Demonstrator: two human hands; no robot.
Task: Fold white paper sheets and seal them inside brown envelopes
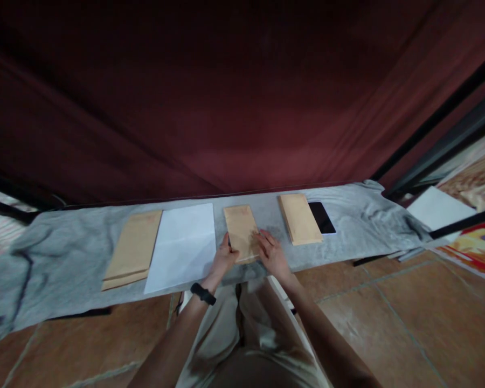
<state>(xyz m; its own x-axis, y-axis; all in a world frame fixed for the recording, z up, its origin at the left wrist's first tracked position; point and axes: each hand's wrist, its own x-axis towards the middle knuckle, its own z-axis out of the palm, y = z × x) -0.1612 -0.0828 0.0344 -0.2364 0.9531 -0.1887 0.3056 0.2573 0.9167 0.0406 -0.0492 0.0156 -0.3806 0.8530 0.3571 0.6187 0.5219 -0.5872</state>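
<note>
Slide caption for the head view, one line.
Left hand and right hand touching a rectangular brown paper envelope above grey plush cloth.

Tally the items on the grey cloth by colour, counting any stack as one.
Brown: 3 (left envelope, middle envelope, right envelope)
White: 1 (paper sheet)
Mostly black: 1 (flat-screened device)
Total: 5

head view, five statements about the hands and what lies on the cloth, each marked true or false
The left hand and right hand both touch the middle envelope. True.
The white sheet lies between the left envelope and the middle envelope. True.
The wristband is on the right arm. False: it is on the left.
The dark-screened device lies right of the right envelope. True.
The cloth under the envelopes is red. False: it is grey.
</note>
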